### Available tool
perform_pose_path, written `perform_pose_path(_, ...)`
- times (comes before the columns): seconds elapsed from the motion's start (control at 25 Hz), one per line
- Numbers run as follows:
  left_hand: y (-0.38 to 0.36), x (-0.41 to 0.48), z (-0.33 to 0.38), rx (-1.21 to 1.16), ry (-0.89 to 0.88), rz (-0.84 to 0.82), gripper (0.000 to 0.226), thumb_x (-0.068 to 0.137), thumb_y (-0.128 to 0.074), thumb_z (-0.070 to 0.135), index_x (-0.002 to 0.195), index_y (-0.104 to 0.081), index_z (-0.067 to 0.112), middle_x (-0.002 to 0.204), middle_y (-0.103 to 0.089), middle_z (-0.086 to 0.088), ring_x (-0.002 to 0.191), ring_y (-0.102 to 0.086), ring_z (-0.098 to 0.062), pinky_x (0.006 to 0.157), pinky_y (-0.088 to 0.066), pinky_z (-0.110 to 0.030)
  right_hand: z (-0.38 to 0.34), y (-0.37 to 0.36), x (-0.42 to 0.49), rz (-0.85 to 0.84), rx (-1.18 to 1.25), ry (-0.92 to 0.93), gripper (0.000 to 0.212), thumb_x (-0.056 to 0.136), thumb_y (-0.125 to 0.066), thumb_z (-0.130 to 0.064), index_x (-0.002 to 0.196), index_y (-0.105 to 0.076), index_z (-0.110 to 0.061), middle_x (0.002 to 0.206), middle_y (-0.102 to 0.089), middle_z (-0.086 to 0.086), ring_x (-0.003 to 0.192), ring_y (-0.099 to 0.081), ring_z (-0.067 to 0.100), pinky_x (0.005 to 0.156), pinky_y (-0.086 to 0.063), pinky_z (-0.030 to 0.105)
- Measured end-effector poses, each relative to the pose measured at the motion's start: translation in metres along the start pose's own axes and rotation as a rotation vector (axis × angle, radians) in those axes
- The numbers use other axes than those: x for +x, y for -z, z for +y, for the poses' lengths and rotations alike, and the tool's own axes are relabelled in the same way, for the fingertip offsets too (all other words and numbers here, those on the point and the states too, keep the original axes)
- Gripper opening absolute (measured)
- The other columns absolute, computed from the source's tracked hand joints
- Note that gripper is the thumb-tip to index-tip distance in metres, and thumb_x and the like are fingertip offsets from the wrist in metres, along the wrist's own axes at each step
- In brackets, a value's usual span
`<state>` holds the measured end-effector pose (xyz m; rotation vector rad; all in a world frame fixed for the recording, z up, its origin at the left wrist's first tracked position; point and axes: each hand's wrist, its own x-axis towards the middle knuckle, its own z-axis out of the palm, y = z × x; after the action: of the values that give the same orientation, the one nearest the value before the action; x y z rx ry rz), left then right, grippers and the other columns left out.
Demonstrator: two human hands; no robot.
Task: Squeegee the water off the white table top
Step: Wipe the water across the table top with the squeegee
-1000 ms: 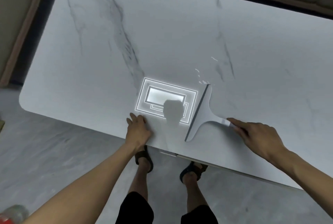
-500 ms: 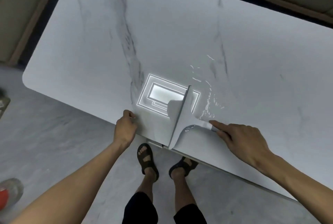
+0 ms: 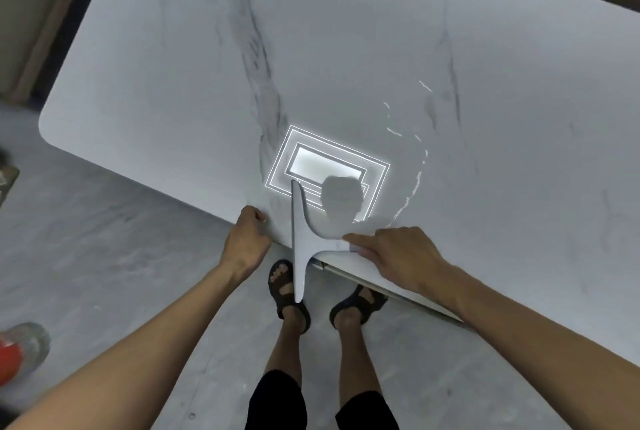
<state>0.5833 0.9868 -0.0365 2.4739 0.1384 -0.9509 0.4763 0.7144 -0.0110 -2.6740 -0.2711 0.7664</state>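
The white marble-look table top (image 3: pixel 363 48) fills most of the view. A pale grey squeegee (image 3: pixel 300 239) lies across the near edge, its long blade running from the table out over the floor. My right hand (image 3: pixel 398 253) grips its handle at the edge. My left hand (image 3: pixel 247 232) is curled on the table's near edge, just left of the blade. Thin glinting streaks of water (image 3: pixel 414 183) curve across the table to the right of a bright ceiling-light reflection (image 3: pixel 325 166).
My two sandalled feet (image 3: pixel 287 287) stand on the grey floor below the table edge. A clear container with a red part (image 3: pixel 20 350) sits on the floor at the far left. Dark furniture borders the table's far side.
The squeegee has swept left and toward me, so its blade now overhangs the near edge. The water pool near the handle is gone; only thin streaks remain. My left hand stayed on the edge.
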Motion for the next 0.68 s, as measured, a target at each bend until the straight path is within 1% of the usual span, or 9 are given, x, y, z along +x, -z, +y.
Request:
perform_pose_path(0.08, -0.011, -0.004, 0.009, 0.01, 0.012, -0.061, 0.025, 0.079, -0.052, 0.007, 0.098, -0.04, 0.019, 0.085, -0.052, 0.003, 0.073, -0.053, -0.017, 0.052, -0.035, -0.025, 0.036, 0.007, -0.035, 0.0, -0.014, -0.087, 0.04, 0.1, -0.026, -0.05, 0.138, -0.033, -0.058, 0.091, -0.064, -0.006, 0.085, -0.064, 0.02, 0.064, -0.04, 0.03)
perform_pose_path(0.16, -0.022, -0.007, 0.02, 0.044, -0.005, -0.099, 0.025, 0.077, -0.054, 0.008, 0.094, -0.038, 0.017, 0.091, -0.052, -0.004, 0.079, -0.056, -0.026, 0.052, -0.034, -0.025, 0.067, 0.014, -0.073, -0.008, -0.03, -0.164, 0.042, 0.099, -0.023, -0.052, 0.139, -0.03, -0.059, 0.088, -0.063, -0.009, 0.084, -0.065, 0.018, 0.061, -0.037, 0.029)
perform_pose_path(0.24, -0.034, -0.011, 0.029, 0.097, -0.036, -0.149, 0.029, 0.076, -0.057, 0.005, 0.094, -0.037, 0.017, 0.103, -0.048, -0.009, 0.088, -0.056, -0.032, 0.05, -0.033, -0.023, 0.095, 0.021, -0.108, -0.014, -0.064, -0.235, 0.043, 0.098, -0.02, -0.053, 0.139, -0.03, -0.059, 0.085, -0.061, -0.011, 0.083, -0.064, 0.016, 0.059, -0.036, 0.028)
perform_pose_path(0.32, -0.044, -0.013, 0.038, 0.139, -0.03, -0.19, 0.027, 0.076, -0.054, 0.002, 0.095, -0.04, 0.014, 0.122, -0.04, -0.017, 0.098, -0.054, -0.035, 0.05, -0.033, -0.021, 0.117, 0.029, -0.135, -0.015, -0.11, -0.3, 0.044, 0.097, -0.016, -0.054, 0.139, -0.029, -0.06, 0.084, -0.06, -0.012, 0.083, -0.064, 0.014, 0.06, -0.039, 0.028)
perform_pose_path(0.36, -0.047, -0.014, 0.041, 0.158, -0.027, -0.201, 0.024, 0.076, -0.053, 0.001, 0.094, -0.042, 0.013, 0.127, -0.037, -0.019, 0.101, -0.052, -0.035, 0.051, -0.034, -0.022, 0.124, 0.034, -0.144, -0.019, -0.131, -0.331, 0.045, 0.096, -0.015, -0.054, 0.138, -0.029, -0.06, 0.084, -0.06, -0.013, 0.083, -0.065, 0.013, 0.06, -0.039, 0.027)
perform_pose_path(0.44, -0.052, -0.016, 0.048, 0.191, -0.044, -0.202, 0.02, 0.076, -0.051, 0.0, 0.09, -0.043, 0.012, 0.12, -0.038, -0.016, 0.1, -0.05, -0.033, 0.056, -0.035, -0.026, 0.132, 0.042, -0.158, -0.001, -0.152, -0.377, 0.046, 0.095, -0.013, -0.055, 0.138, -0.031, -0.06, 0.081, -0.058, -0.013, 0.08, -0.065, 0.014, 0.058, -0.037, 0.028)
perform_pose_path(0.56, -0.056, -0.019, 0.058, 0.215, -0.061, -0.191, 0.017, 0.077, -0.052, 0.002, 0.083, -0.041, 0.013, 0.105, -0.038, -0.01, 0.086, -0.048, -0.027, 0.053, -0.033, -0.026, 0.124, 0.042, -0.152, 0.007, -0.127, -0.311, 0.046, 0.095, -0.013, -0.056, 0.138, -0.031, -0.059, 0.084, -0.062, -0.011, 0.079, -0.065, 0.016, 0.057, -0.036, 0.029)
perform_pose_path(0.64, -0.057, -0.018, 0.061, 0.259, -0.051, -0.232, 0.021, 0.077, -0.053, 0.002, 0.079, -0.037, 0.016, 0.107, -0.037, -0.011, 0.081, -0.046, -0.025, 0.05, -0.029, -0.024, 0.107, 0.035, -0.129, -0.029, -0.074, -0.191, 0.043, 0.097, -0.02, -0.056, 0.138, -0.03, -0.058, 0.091, -0.063, -0.01, 0.085, -0.065, 0.019, 0.06, -0.036, 0.029)
perform_pose_path(0.68, -0.058, -0.017, 0.062, 0.283, -0.04, -0.258, 0.021, 0.078, -0.053, 0.003, 0.079, -0.037, 0.016, 0.112, -0.038, -0.013, 0.084, -0.047, -0.026, 0.051, -0.029, -0.024, 0.097, 0.029, -0.116, -0.061, -0.071, -0.123, 0.042, 0.098, -0.023, -0.054, 0.139, -0.03, -0.057, 0.094, -0.063, -0.008, 0.086, -0.064, 0.02, 0.06, -0.034, 0.029)
